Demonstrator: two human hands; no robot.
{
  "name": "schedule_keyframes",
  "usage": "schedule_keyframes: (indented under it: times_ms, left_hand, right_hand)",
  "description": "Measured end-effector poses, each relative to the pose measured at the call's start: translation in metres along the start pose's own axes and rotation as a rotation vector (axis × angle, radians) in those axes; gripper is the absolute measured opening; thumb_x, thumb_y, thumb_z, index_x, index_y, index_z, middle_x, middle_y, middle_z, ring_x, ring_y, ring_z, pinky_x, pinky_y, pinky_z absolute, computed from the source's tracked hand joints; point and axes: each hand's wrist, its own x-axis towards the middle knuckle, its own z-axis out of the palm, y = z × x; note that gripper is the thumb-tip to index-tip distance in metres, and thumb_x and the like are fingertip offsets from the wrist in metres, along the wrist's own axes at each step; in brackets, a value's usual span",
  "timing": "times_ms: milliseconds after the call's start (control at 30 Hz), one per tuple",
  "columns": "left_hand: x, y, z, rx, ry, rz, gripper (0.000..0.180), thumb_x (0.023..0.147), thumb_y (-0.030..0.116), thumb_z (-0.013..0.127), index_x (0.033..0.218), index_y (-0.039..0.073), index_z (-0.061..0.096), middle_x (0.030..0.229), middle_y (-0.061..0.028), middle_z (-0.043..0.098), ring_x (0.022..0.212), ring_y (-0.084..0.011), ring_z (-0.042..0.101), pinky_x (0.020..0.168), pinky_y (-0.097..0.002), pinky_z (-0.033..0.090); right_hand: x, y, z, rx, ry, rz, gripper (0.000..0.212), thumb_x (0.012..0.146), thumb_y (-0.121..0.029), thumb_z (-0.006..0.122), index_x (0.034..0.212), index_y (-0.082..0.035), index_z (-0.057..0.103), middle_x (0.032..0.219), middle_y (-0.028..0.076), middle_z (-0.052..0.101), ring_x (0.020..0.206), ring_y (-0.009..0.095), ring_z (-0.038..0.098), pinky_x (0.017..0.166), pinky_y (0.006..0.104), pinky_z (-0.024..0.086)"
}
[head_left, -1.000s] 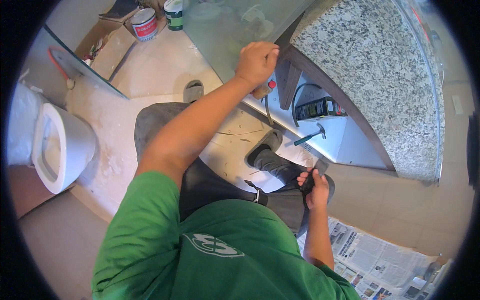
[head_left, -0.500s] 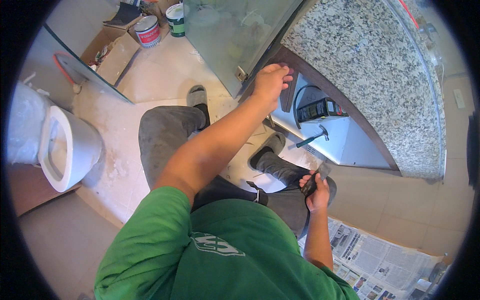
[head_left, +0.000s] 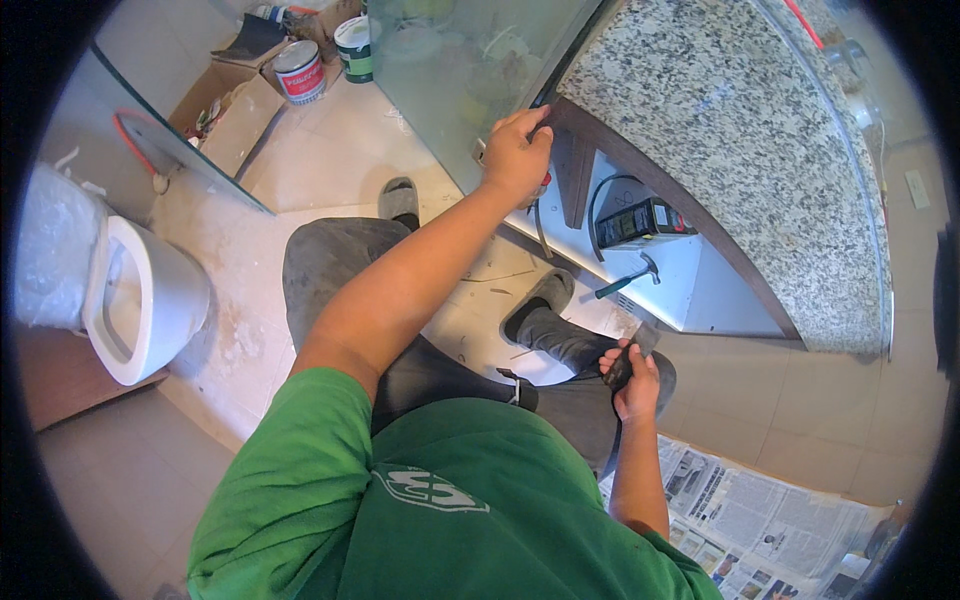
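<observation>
Since the earlier frame half a second ago, our left hand (head_left: 518,158) has shifted leftward and a little up, off the brown wooden frame (head_left: 582,125) toward the glass panel (head_left: 430,95). Its fingers are close together and slightly bent, the tips at the corner where frame and panel nearly meet; we cannot tell whether they press on it or whether the hidden palm holds anything. Our right hand (head_left: 638,390) has hardly moved: over our knee, it grips a dark tool (head_left: 620,372) with a flat grey blade that points up past the fingers.

Just left of the left hand, and partly covered by it, we see a metal fitting (head_left: 479,152) on the panel. Close under the same hand shows part of a red-capped item, mostly hidden from us. To that hand's right spreads the speckled granite surface (head_left: 720,150), and below its edge, right and down from the hand, we look into a pale cupboard with a black hose and a black box (head_left: 635,222). A hammer (head_left: 622,282) lies there too, above our right hand and well apart from it. Below and right of the right hand, newspaper (head_left: 750,515) covers part of the floor.
</observation>
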Motion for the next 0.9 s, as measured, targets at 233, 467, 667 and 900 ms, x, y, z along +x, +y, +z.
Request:
schedule_keyframes:
  times_ms: [233, 467, 667, 900]
  left_hand:
    - [-0.003, 0.006, -0.002, 0.108, -0.004, 0.090, 0.043, 0.092, 0.018, 0.067, 0.131, 0.002, 0.067, 0.137, -0.0194, 0.064, 0.128, -0.0373, 0.056, 0.113, -0.0415, 0.041]
    - [0.000, 0.023, 0.000, 0.093, 0.035, 0.177, 0.044, 0.091, 0.015, 0.065, 0.132, 0.002, 0.065, 0.138, -0.0159, 0.063, 0.129, -0.0378, 0.053, 0.113, -0.0432, 0.040]
    - [0.001, 0.017, 0.000, 0.016, 0.003, 0.125, 0.047, 0.091, 0.014, 0.064, 0.137, 0.003, 0.062, 0.139, -0.0158, 0.063, 0.130, -0.0373, 0.052, 0.114, -0.0432, 0.039]
    - [-0.011, -0.016, -0.006, 0.170, -0.081, 0.113, 0.051, 0.091, 0.015, 0.064, 0.140, 0.006, 0.060, 0.138, -0.0165, 0.063, 0.131, -0.0366, 0.053, 0.114, -0.0417, 0.040]
  right_hand:
    - [0.001, 0.002, 0.001, -0.008, -0.012, -0.003, 0.028, 0.106, -0.025, 0.057, 0.116, 0.001, 0.059, 0.089, 0.015, 0.071, 0.076, 0.027, 0.072, 0.070, 0.0379, 0.060]
    - [0.000, 0.003, 0.003, -0.024, -0.003, -0.008, 0.028, 0.106, -0.025, 0.058, 0.115, 0.001, 0.060, 0.089, 0.015, 0.071, 0.076, 0.026, 0.071, 0.070, 0.0373, 0.060]
    - [0.000, 0.002, 0.002, -0.024, -0.009, -0.010, 0.027, 0.106, -0.025, 0.058, 0.115, 0.000, 0.060, 0.090, 0.015, 0.071, 0.076, 0.026, 0.072, 0.070, 0.0368, 0.060]
    - [0.000, 0.003, 0.001, -0.035, -0.008, -0.017, 0.028, 0.106, -0.025, 0.058, 0.116, 0.000, 0.059, 0.089, 0.014, 0.071, 0.076, 0.026, 0.072, 0.069, 0.0370, 0.060]
